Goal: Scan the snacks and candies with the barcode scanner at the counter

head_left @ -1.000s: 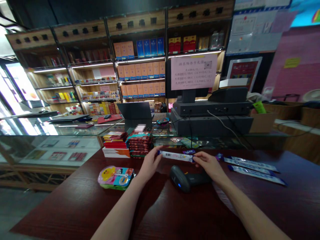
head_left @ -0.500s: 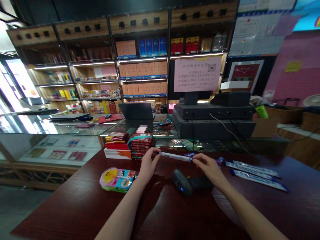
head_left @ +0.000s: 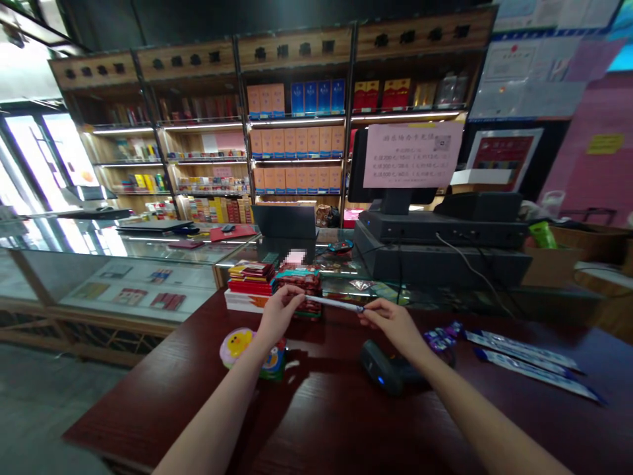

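Stretched between my two hands is a thin white stick-shaped packet (head_left: 332, 303) with blue ends. My left hand (head_left: 280, 315) pinches its left end, and my right hand (head_left: 393, 324) pinches the right end. Below the packet, a black barcode scanner (head_left: 380, 369) with a blue light lies on the dark red table (head_left: 316, 422). A colourful package with a yellow duck (head_left: 240, 343) lies partly hidden behind my left forearm. Beside my right forearm are a purple wrapped packet (head_left: 442, 337) and several long blue-and-white stick packets (head_left: 537, 363).
Stacked red and yellow packs (head_left: 250, 284) stand at the table's back edge beside piled dark red packets (head_left: 311, 280). Behind them are a glass counter (head_left: 148, 277), a dark laptop-like panel (head_left: 285, 222) and a cash register (head_left: 440, 244) with a monitor bearing a pink sign (head_left: 413, 155).
Both hands and the packet have shifted left relative to the scanner and the piled packets. The packet now shows a thinner edge. The whole scene has slid right as the camera turned.
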A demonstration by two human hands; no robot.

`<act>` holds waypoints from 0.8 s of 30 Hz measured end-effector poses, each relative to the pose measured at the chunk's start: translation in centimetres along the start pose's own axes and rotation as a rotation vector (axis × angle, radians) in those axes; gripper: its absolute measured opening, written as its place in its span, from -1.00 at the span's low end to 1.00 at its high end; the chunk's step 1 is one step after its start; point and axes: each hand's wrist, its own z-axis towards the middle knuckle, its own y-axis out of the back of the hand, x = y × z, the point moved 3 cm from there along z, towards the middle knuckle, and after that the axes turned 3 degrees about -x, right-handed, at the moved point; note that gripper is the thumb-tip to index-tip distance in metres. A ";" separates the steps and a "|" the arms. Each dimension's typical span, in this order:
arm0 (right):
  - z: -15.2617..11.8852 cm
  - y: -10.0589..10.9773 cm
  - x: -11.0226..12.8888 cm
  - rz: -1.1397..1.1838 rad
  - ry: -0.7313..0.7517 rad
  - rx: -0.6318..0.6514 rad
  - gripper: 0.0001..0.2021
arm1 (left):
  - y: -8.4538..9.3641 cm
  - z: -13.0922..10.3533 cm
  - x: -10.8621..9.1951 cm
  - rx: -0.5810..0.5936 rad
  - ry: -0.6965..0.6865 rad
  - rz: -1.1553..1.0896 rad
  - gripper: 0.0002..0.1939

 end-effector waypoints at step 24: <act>1.3 -11.1 3.4 -0.360 0.249 0.146 -0.89 | 13.1 0.2 2.2 0.301 0.040 0.155 -0.80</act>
